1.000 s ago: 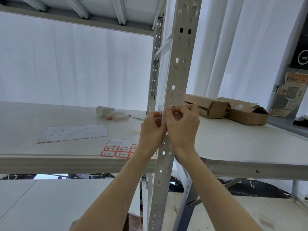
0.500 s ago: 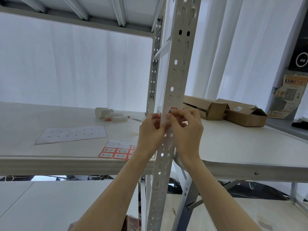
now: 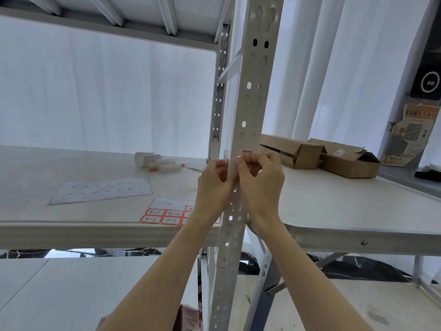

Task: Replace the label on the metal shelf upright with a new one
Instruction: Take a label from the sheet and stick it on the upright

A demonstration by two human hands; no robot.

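Observation:
A grey perforated metal shelf upright (image 3: 253, 96) runs down the middle of the head view. A small red-and-white label (image 3: 246, 153) sits on its face at shelf height, mostly covered by fingers. My right hand (image 3: 261, 180) pinches the label against the upright from the right. From the left side, my left hand (image 3: 213, 182) has its fingers curled at the upright's edge, where a sliver of red shows. A sheet of red-bordered labels (image 3: 168, 215) marked 4-1 and 4-2 lies on the shelf board (image 3: 71, 218) just left of my wrists.
An empty label backing sheet (image 3: 101, 190) lies further left. White glue sticks or markers and a paper roll (image 3: 157, 162) sit at the back. Two open cardboard boxes (image 3: 319, 155) stand on the right shelf board. White curtains hang behind.
Both hands stay at the same spot on the upright. The red edge of the label now shows above my right fingers, where one second ago it was covered.

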